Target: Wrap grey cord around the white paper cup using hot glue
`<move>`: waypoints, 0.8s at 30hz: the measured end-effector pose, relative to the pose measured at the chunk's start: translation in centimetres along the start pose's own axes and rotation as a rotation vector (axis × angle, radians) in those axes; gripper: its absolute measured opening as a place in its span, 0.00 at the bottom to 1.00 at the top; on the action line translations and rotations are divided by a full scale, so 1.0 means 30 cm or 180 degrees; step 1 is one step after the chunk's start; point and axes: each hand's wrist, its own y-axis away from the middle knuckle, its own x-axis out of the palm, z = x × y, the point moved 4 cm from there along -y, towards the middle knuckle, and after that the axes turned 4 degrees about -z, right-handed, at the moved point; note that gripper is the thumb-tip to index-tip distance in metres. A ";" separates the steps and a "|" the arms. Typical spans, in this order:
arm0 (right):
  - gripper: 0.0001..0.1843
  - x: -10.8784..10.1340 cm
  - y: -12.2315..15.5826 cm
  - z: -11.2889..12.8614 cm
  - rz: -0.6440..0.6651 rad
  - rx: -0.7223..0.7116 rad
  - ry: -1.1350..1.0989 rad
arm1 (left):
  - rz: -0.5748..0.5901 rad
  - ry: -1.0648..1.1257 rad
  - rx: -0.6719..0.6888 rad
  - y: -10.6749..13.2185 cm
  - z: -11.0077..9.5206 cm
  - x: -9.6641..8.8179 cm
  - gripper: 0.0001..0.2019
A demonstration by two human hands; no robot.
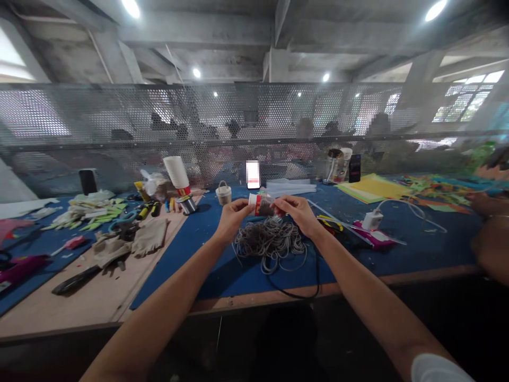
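My left hand (233, 216) grips a paper cup (253, 200) with a red band, tipped on its side in front of me. Grey material, which looks like cord, covers part of the cup toward its right end. Close against that end, my right hand (297, 210) has its fingers pinched together; what lies between them is too small to make out. Below both hands a loose tangle of grey cord (274, 240) rests on the blue table mat (214, 265). Behind the left hand stands a small cord-covered bucket (224, 194) with a handle.
A lit phone (252, 175) stands at the back. Stacked paper cups (176, 172), a wire spool (186, 205) and gloves (149, 237) are leftward. Rightward lie yellow-handled scissors (331, 223), a white charger (373, 218) and coloured paper (369, 187). Another person's arm (493, 239) is at far right.
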 end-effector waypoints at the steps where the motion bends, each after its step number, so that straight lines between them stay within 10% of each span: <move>1: 0.22 0.006 0.011 0.005 0.0100 0.0009 0.0029 | -0.0009 0.0013 -0.0018 -0.002 0.002 -0.001 0.15; 13: 0.20 0.037 0.229 0.082 0.0872 0.0193 0.0392 | -0.0211 0.0128 0.0075 -0.019 0.035 -0.016 0.16; 24: 0.11 -0.033 0.210 -0.015 -0.0151 -0.0154 0.1451 | -0.0202 0.0022 0.0296 0.003 -0.013 -0.009 0.15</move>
